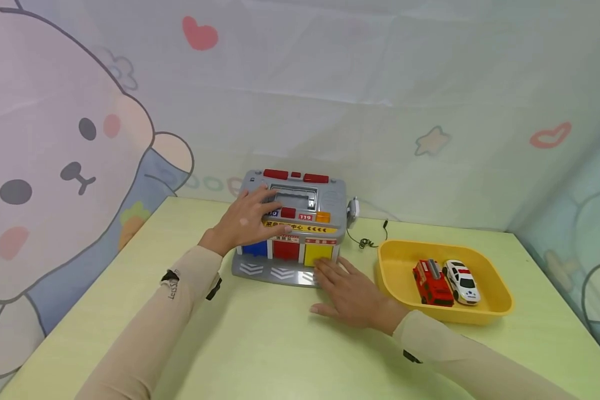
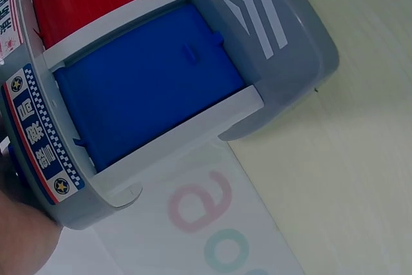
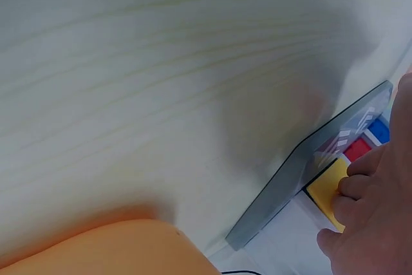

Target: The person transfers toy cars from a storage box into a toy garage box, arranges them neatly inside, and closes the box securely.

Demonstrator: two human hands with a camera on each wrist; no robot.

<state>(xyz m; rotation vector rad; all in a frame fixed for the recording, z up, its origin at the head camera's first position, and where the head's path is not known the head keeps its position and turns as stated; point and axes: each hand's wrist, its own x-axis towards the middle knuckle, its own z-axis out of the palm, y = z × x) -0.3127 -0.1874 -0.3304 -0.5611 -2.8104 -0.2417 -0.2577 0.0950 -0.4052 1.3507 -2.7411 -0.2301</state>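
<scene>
A grey toy garage point(image 1: 325, 194) stands on the table, with a blue door point(image 2: 148, 82), a red door point(image 1: 286, 250) and a yellow door point(image 1: 316, 253) in its front. My left hand point(image 1: 248, 218) rests over the garage's top left, its fingers spread on the roof and its thumb along the front edge. With extended fingers, my right hand point(image 1: 352, 297) touches the lower part of the yellow door. In the right wrist view, its fingertips cover part of that yellow door point(image 3: 328, 188). All three doors look closed.
Right of the garage, a yellow tray point(image 1: 395, 266) holds a red toy fire truck point(image 1: 432, 284) and a white toy police car point(image 1: 461, 281). A thin black cord point(image 1: 365, 243) lies between garage and tray. A printed cloth point(image 1: 300, 83) hangs behind the table.
</scene>
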